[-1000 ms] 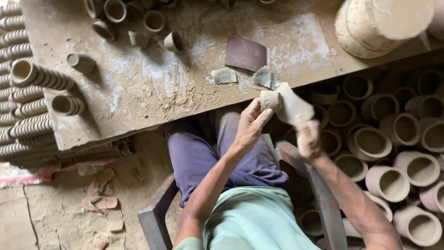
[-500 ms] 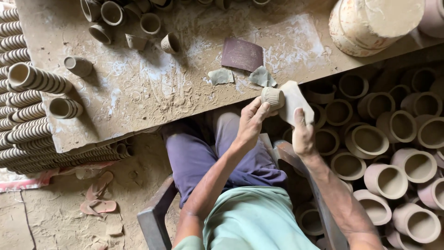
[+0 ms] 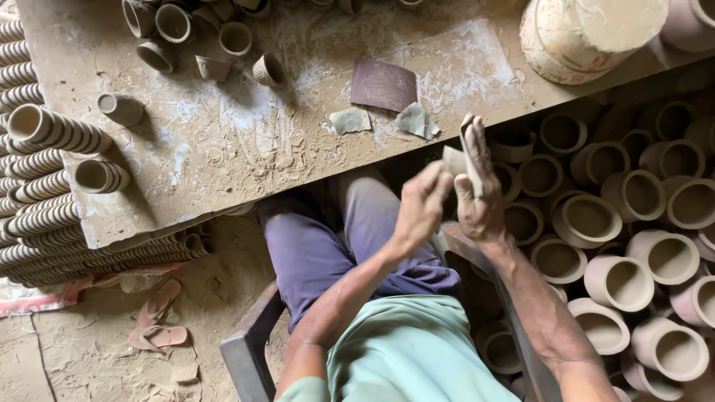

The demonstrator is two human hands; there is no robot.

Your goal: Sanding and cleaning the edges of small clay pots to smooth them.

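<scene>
Left hand: your left hand (image 3: pixel 421 210) was curled in a closed grip around a small clay cup (image 3: pixel 452 160), held in the air just off the bench edge, above your lap.
Right hand: your right hand (image 3: pixel 477 197) stood upright at 3 o'clock of the left one, fingers (image 3: pixel 474 138) clamped on a pale sanding scrap (image 3: pixel 468 152) pressed against the cup.
Contact: scrap and cup touched; how much of the cup's wall was covered I could not tell, since your hands hid most of it.
Bench: the dusty bench (image 3: pixel 223 149) lay at 12 o'clock of your hands, streaked with pale powder.
On the bench: a dark sandpaper sheet (image 3: pixel 383 85) sat at 11 o'clock of the cup, with two torn grey scraps (image 3: pixel 350 120) just below it.
Loose cups: a cluster of small cups (image 3: pixel 175 22) lay at the far edge, around 10 o'clock, some tipped on their sides.
Stacks: nested rows of cups (image 3: pixel 41 126) filled the bench's left end, at 9 o'clock.
Floor pots: larger clay pots (image 3: pixel 596 219) crowded the floor from 2 to 5 o'clock.
Progress: judging by the rows stacked and the loose cups lying apart, you seemed partway through, with this cup in work and more waiting.
</scene>
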